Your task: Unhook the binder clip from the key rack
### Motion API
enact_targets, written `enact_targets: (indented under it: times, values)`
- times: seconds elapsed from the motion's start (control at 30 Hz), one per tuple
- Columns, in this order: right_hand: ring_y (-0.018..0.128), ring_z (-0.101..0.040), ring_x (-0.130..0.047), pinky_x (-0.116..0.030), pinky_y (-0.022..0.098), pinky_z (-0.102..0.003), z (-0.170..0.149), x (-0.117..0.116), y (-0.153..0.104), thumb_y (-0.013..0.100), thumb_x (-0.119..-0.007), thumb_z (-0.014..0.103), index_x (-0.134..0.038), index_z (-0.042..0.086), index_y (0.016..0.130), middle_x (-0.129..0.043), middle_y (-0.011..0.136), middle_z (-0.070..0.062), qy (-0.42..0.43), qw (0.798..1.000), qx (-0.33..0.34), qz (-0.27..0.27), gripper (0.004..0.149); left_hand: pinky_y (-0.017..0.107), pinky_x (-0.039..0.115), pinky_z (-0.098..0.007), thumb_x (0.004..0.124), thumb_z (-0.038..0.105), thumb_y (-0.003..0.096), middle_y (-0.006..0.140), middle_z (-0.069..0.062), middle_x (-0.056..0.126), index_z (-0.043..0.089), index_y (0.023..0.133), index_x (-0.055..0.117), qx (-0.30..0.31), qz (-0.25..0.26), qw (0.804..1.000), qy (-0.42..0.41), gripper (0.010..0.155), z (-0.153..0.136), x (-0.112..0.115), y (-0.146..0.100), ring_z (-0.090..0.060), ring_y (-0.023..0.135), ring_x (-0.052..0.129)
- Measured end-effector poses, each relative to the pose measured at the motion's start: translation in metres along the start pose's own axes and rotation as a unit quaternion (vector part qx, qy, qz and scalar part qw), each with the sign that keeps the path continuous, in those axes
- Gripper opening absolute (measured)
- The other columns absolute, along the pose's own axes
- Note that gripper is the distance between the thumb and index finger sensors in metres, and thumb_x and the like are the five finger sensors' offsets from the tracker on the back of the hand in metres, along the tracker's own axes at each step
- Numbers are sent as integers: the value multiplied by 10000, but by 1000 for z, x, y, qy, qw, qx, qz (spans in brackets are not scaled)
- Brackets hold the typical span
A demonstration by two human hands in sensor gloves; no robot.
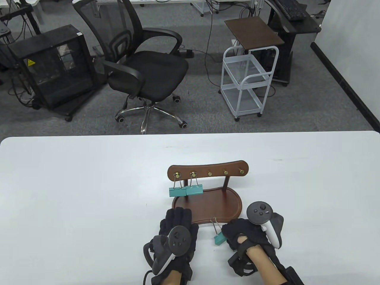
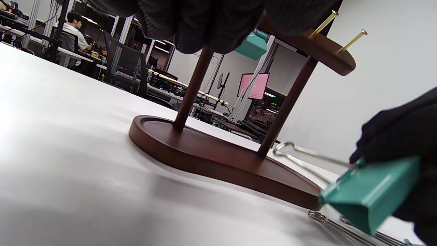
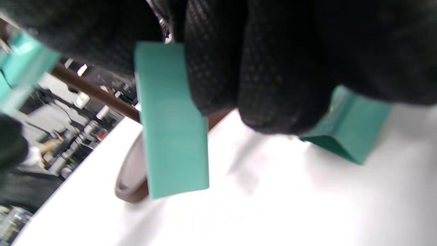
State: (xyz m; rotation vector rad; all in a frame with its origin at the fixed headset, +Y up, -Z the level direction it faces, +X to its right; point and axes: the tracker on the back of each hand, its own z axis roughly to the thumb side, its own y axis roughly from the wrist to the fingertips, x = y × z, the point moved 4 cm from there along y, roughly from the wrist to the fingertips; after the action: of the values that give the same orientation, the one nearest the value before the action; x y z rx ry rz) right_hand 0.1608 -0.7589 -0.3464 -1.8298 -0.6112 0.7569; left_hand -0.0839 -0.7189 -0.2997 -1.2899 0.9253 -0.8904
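The brown wooden key rack (image 1: 207,170) stands on its oval base (image 1: 207,204) mid-table. Two teal binder clips (image 1: 186,190) hang from its two leftmost pegs. My right hand (image 1: 234,234) pinches a third teal binder clip (image 1: 219,238) just in front of the base, low over the table; it also shows in the left wrist view (image 2: 372,194) and the right wrist view (image 3: 170,119). My left hand (image 1: 178,213) lies flat, holding nothing, with its fingertips at the base's front-left edge.
Another teal clip (image 3: 351,133) lies on the table under my right hand, and loose wire handles (image 2: 341,229) show there too. Three pegs on the right of the rack (image 1: 225,172) are bare. White table (image 1: 74,193) surrounds the rack.
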Motion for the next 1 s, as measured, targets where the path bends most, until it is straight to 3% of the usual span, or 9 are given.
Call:
enact_targets:
  times: [0.5, 0.8, 0.93, 1.0]
  values:
    - [23, -227, -1083, -946, -6, -351, 9, -13, 2, 352, -871, 447, -893, 73, 598, -1071, 287, -136, -67, 998, -10, -16, 448, 758, 497, -526, 614, 536, 533, 1182, -28, 598, 286, 1095, 636, -2, 3, 1000, -7, 616, -1, 0, 0, -307, 1114, 516]
    - [23, -232, -1081, -942, -17, -355, 15, -19, 2, 356, -869, 432, -896, 62, 587, -1067, 281, -144, -87, 996, -5, -23, 436, 759, 497, -526, 613, 537, 532, 1182, -28, 599, 288, 1095, 636, -3, 4, 1000, -9, 615, -2, -1, 0, -307, 1114, 515]
    - [-66, -123, -1066, -937, 1, -352, 21, -18, 0, 359, -865, 450, -889, 84, 590, -1057, 288, -124, -131, 990, 12, -41, 434, 759, 496, -527, 612, 538, 533, 1182, -26, 597, 288, 1095, 635, -3, 4, 1000, -7, 616, -2, -1, 0, -306, 1114, 515]
    - [-43, -138, -1056, -930, 15, -358, 24, -19, -1, 362, -861, 454, -884, 90, 591, -1048, 289, -118, -150, 988, 16, -42, 431, 758, 497, -527, 613, 538, 532, 1181, -27, 600, 287, 1095, 636, -3, 4, 1000, -6, 617, -2, -1, 0, -307, 1114, 515]
